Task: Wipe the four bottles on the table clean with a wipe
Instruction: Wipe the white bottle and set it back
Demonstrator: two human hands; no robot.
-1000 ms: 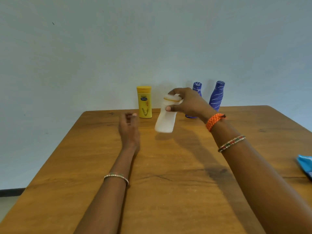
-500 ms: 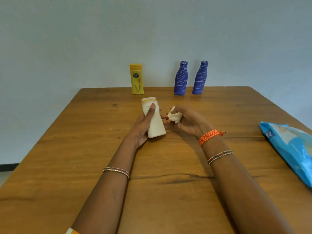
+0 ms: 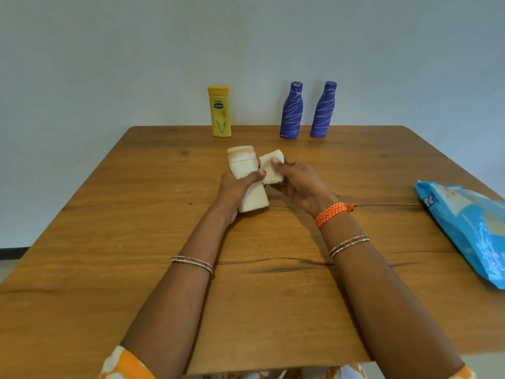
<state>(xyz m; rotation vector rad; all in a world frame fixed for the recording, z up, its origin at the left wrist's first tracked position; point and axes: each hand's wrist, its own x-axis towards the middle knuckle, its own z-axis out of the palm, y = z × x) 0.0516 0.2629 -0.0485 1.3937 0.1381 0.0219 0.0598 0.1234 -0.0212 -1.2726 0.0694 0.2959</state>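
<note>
Hands (image 3: 233, 191) (image 3: 297, 184) hold smooth white bottle (image 3: 247, 176), folded wipe (image 3: 270, 169).

Wall (image 3: 136, 50): plain, pale blue-grey.
Table (image 3: 109, 242): brown wood with dark grain cracks, set against the wall.
Floor (image 3: 5, 269): pale, dark skirting above.

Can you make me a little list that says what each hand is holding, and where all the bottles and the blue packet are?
left hand: grips the white plastic bottle
right hand: pinches the folded white wipe against that bottle
yellow lotion bottle: upright, far edge of the wooden table
two blue bottles with white streaks: upright, side by side, far edge
blue wipes packet: lying at the table's right edge
</note>
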